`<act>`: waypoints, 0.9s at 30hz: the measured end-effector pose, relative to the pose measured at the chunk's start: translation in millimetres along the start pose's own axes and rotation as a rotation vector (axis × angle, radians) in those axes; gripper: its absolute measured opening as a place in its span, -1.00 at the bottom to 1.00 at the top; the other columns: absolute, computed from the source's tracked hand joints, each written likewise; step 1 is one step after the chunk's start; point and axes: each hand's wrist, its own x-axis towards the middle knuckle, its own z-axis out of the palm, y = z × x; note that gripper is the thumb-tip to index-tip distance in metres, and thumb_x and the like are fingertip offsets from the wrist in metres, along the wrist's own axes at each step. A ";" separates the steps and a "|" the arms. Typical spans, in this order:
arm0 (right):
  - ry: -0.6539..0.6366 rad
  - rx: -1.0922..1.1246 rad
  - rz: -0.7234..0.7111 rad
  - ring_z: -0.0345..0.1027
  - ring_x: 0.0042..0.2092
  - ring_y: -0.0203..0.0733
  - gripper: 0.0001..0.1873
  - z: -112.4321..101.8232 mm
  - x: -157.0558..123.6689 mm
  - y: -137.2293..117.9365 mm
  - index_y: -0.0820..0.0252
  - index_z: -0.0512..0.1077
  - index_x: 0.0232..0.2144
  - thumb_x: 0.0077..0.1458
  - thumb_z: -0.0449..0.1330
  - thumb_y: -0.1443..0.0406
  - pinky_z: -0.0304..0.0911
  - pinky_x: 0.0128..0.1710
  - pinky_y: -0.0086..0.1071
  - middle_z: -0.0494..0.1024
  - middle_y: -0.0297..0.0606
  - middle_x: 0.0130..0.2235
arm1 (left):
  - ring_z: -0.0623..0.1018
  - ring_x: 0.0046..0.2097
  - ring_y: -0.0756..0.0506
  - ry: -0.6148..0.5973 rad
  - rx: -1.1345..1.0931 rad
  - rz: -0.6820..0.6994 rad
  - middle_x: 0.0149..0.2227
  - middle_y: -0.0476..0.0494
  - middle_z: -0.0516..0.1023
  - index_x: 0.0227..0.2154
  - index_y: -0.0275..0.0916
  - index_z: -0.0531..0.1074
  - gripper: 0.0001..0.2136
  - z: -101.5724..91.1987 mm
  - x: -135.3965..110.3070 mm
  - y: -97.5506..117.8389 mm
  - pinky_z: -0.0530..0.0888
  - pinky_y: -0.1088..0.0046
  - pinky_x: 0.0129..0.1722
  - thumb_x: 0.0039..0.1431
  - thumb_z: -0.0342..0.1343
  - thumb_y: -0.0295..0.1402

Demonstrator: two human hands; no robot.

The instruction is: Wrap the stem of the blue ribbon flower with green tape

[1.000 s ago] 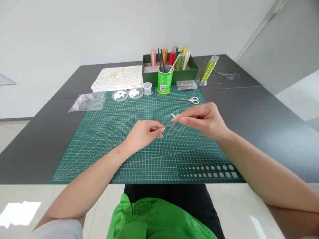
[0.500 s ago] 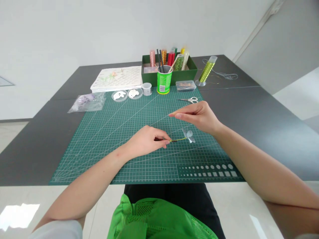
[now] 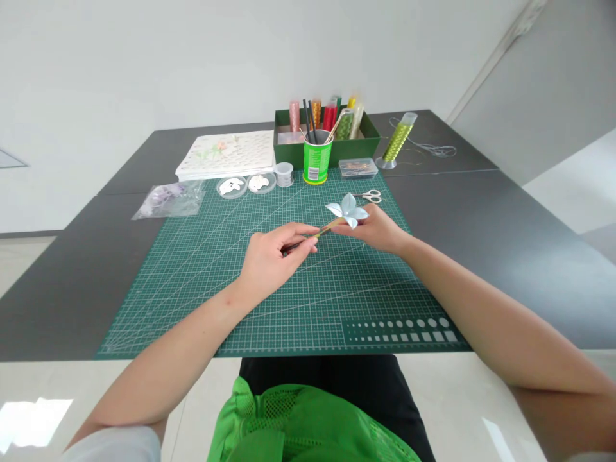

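Note:
A pale blue flower (image 3: 348,206) with several petals rises on a thin yellow-green stem (image 3: 329,226) above the mat. My left hand (image 3: 270,258) pinches the lower stem between thumb and fingertips. A slim dark piece (image 3: 292,246) lies along the same grip, running back into the palm; its kind is unclear. Just behind the blossom is my right hand (image 3: 381,229), its fingers closed together by the upper stem. The petals partly cover those fingers, so what they pinch cannot be made out.
Beyond the hands lie white-handled scissors (image 3: 370,196), a clear case (image 3: 358,168), a green can (image 3: 317,160) with sticks, and two dishes (image 3: 231,187) of white pieces. A green box (image 3: 283,153) of thread spools, a yellow-green spool (image 3: 400,137) and a plastic bag (image 3: 169,198) surround the cutting mat (image 3: 202,282).
My left hand has raised the flower off the mat and tilted it, so the blossom faces up. My right hand has come down slightly and in behind the blossom.

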 end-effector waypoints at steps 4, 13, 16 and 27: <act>-0.057 0.118 0.078 0.57 -0.25 -0.16 -0.65 0.3 -0.9 -10.3 0.13 0.73 -0.23 0.13 0.39 0.01 0.42 -0.25 -0.32 0.74 -0.16 -0.22 | 0.66 -0.40 -0.03 0.107 -0.003 -0.032 -0.39 -0.03 0.73 -0.01 -0.15 0.65 -0.75 -1.3 4.0 -3.6 0.54 0.49 -0.35 0.34 0.22 -0.24; 0.097 0.583 0.293 -0.18 -0.60 -0.45 -0.59 -13.4 1.2 2.4 0.21 0.60 -0.35 0.09 0.41 -0.03 -0.23 -0.59 -0.44 0.04 -0.59 -0.66 | 0.38 -0.61 0.08 0.220 -0.255 -0.055 -0.44 -0.06 0.70 -0.11 -0.18 0.71 -0.78 -5.1 11.2 -13.8 0.31 0.53 -0.60 0.27 0.29 -0.23; 0.197 0.368 0.343 -0.15 -0.58 -0.41 -0.63 -37.8 1.0 17.9 0.20 0.54 -0.43 0.12 0.37 0.01 -0.21 -0.56 -0.41 0.07 -0.54 -0.65 | 0.29 -0.64 0.10 0.339 -0.316 -0.046 -0.47 -0.04 0.68 -0.14 -0.19 0.71 -0.79 -6.5 14.1 -15.9 0.26 0.54 -0.64 0.25 0.31 -0.24; 0.615 -1.016 0.332 0.37 0.03 0.22 -0.68 -75.9 -9.5 37.4 0.23 0.63 -0.15 0.28 0.06 0.30 0.13 0.11 0.23 0.58 0.10 -0.07 | 0.30 -0.63 0.10 0.176 -0.299 -0.089 -0.44 -0.08 0.69 -0.10 -0.18 0.71 -0.77 -5.3 12.4 -18.2 0.26 0.56 -0.65 0.27 0.29 -0.23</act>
